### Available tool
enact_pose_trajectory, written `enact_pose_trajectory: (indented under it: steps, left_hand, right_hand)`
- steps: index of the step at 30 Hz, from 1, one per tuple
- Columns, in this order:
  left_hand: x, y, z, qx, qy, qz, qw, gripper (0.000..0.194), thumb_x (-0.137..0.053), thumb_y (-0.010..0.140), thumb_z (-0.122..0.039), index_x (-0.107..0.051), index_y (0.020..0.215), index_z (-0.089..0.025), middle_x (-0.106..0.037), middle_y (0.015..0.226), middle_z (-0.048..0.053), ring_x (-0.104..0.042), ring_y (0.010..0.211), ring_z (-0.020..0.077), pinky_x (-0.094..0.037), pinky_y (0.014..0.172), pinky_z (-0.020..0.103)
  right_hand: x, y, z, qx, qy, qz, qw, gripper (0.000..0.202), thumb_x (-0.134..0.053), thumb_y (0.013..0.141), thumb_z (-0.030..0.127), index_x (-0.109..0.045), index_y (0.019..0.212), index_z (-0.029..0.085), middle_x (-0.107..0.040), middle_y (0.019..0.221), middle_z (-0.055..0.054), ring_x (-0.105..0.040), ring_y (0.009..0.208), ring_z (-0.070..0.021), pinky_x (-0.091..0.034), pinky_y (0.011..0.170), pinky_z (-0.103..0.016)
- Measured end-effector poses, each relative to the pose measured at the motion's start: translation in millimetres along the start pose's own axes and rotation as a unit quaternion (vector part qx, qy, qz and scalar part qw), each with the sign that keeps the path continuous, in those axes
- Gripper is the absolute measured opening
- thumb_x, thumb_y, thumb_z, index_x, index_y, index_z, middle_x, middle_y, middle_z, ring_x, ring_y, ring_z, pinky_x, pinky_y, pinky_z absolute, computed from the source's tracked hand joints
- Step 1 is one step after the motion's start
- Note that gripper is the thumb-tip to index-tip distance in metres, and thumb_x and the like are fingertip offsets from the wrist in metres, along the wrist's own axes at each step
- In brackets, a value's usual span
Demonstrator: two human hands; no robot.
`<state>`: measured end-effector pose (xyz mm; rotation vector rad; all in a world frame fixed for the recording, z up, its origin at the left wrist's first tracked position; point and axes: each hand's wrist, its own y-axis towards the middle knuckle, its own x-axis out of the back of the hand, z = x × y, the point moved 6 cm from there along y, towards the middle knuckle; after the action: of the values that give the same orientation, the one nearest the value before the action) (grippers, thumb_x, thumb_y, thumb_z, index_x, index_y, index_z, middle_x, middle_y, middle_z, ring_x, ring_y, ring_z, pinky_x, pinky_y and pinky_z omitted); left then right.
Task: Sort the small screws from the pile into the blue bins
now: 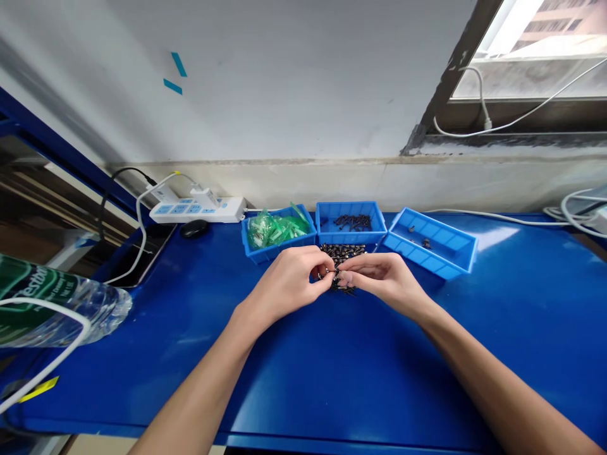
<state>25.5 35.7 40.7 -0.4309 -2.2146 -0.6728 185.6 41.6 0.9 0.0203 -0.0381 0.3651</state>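
Dial centred on the meeting fingertips, wall at 12. Left hand (pixel 296 275) comes in from 8 o'clock, right hand (pixel 389 281) from 4; thumbs and fingertips converge in narrow pinches on a small dark piece (pixel 336 272). Whether this is one part or two brought together cannot be told, the fingers covering most of it. Fingertip holds probably suit its tiny size, and facing hands presumably let each side steady the other. The piece sits at dial centre, over the near part of a pile of dark parts (pixel 342 251) lying on the blue table (pixel 303 379). Pile extends toward 12, partly screened by the fingers; its nearness likely keeps reaches short. Just beyond, between 12 and 1, the middle bin (pixel 351 239) holds more loose dark pieces. At 10, the left bin (pixel 279 254) holds crumpled green and clear plastic; at 2 to 3, the right bin (pixel 427 258) stands angled, with only a few dark bits inside. The three form a shallow arc, which seems to put all within reach while leaving the near table to the forearms. Power strip (pixel 232 210), also at 10, sits farther out by the wall, apparently out of the hands' way; the bottle (pixel 102 309) lies near 9, well apart.
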Motion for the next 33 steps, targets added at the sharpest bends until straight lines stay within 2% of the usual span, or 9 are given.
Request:
enact_pose_trajectory:
  steps: [2, 6, 8, 11, 14, 18, 23, 29, 33]
  left_hand:
    - [0.2, 0.0, 1.9, 0.01, 0.004, 0.017, 1.0, 0.009, -0.071, 0.083, -0.01, -0.072, 0.089, -0.016, -0.071, 0.08, 0.001, -0.066, 0.072, 0.0157, -0.047, 0.067, 0.026]
    - [-5.8, -0.6, 8.8, 0.039, 0.047, 0.09, 0.994, 0.006, -0.071, 0.083, -0.011, -0.071, 0.086, -0.017, -0.072, 0.081, 0.002, -0.065, 0.073, 0.0175, -0.046, 0.069, 0.028]
    - [-10.6, -1.2, 10.5, 0.045, 0.057, 0.123, 0.99, 0.007, -0.069, 0.083, -0.011, -0.071, 0.082, -0.017, -0.071, 0.081, 0.002, -0.065, 0.073, 0.0174, -0.044, 0.068, 0.029]
    - [-15.1, -1.5, 10.6, 0.049, 0.057, 0.142, 0.987, 0.008, -0.067, 0.084, -0.01, -0.07, 0.08, -0.017, -0.071, 0.081, 0.002, -0.064, 0.073, 0.017, -0.042, 0.068, 0.028]
    - [-16.2, -1.5, 10.0, 0.051, 0.058, 0.142, 0.987, 0.01, -0.066, 0.085, -0.01, -0.069, 0.078, -0.017, -0.07, 0.08, 0.002, -0.063, 0.072, 0.0166, -0.041, 0.066, 0.028]
    - [-15.1, -1.7, 9.6, 0.051, 0.059, 0.136, 0.988, 0.009, -0.065, 0.085, -0.011, -0.069, 0.08, -0.018, -0.071, 0.081, 0.002, -0.064, 0.073, 0.0168, -0.041, 0.066, 0.027]
    - [-12.7, -1.3, 9.2, 0.055, 0.065, 0.129, 0.988, 0.01, -0.064, 0.085, -0.011, -0.07, 0.08, -0.018, -0.071, 0.081, 0.002, -0.064, 0.072, 0.0168, -0.042, 0.067, 0.028]
    - [-10.5, -1.5, 10.5, 0.055, 0.074, 0.123, 0.988, 0.013, -0.062, 0.085, -0.01, -0.07, 0.08, -0.018, -0.071, 0.08, 0.002, -0.063, 0.07, 0.0165, -0.042, 0.067, 0.028]
    - [-9.4, -1.9, 11.1, 0.055, 0.076, 0.121, 0.988, 0.012, -0.062, 0.085, -0.01, -0.07, 0.081, -0.018, -0.072, 0.081, 0.002, -0.063, 0.07, 0.0165, -0.042, 0.067, 0.029]
  right_hand:
    - [5.8, 1.3, 2.8, 0.024, -0.01, -0.032, 0.999, 0.026, -0.084, 0.076, 0.041, -0.081, 0.087, 0.017, -0.079, 0.079, -0.007, -0.077, 0.075, -0.0235, -0.063, 0.071, -0.034]
    - [23.5, 0.8, 12.8, 0.104, -0.031, -0.141, 0.984, 0.033, -0.076, 0.083, 0.034, -0.076, 0.113, 0.021, -0.079, 0.113, -0.009, -0.076, 0.101, -0.0242, -0.062, 0.089, -0.038]
    - [26.1, -1.5, 18.9, 0.142, -0.103, -0.157, 0.972, 0.031, -0.074, 0.084, 0.029, -0.075, 0.113, 0.02, -0.079, 0.111, -0.008, -0.075, 0.097, -0.0221, -0.061, 0.085, -0.035]
    - [12.9, -6.2, 27.5, 0.206, -0.271, -0.084, 0.936, 0.014, -0.069, 0.082, 0.017, -0.075, 0.094, 0.018, -0.078, 0.087, -0.005, -0.07, 0.074, -0.0176, -0.057, 0.069, -0.03]
    - [-7.3, -12.7, 28.6, 0.258, -0.379, 0.015, 0.888, 0.017, -0.065, 0.081, 0.009, -0.074, 0.092, 0.017, -0.076, 0.085, -0.005, -0.068, 0.076, -0.0193, -0.055, 0.069, -0.032]
    - [-22.7, -16.0, 24.5, 0.289, -0.425, 0.055, 0.856, 0.02, -0.062, 0.084, 0.005, -0.074, 0.095, 0.016, -0.076, 0.088, -0.007, -0.067, 0.079, -0.0224, -0.054, 0.074, -0.036]
    - [-26.1, -13.7, 17.5, 0.301, -0.419, 0.051, 0.855, 0.024, -0.058, 0.087, 0.003, -0.075, 0.099, 0.016, -0.076, 0.086, -0.007, -0.066, 0.076, -0.0219, -0.054, 0.071, -0.035]
    - [-10.9, -9.1, 17.1, 0.264, -0.331, 0.008, 0.906, 0.019, -0.062, 0.087, 0.007, -0.075, 0.097, 0.016, -0.075, 0.08, -0.004, -0.068, 0.07, -0.015, -0.055, 0.067, -0.026]
    - [-12.3, -10.2, 18.9, 0.259, -0.353, 0.026, 0.899, 0.023, -0.065, 0.083, 0.007, -0.075, 0.101, 0.016, -0.075, 0.085, -0.005, -0.069, 0.077, -0.0182, -0.056, 0.072, -0.029]
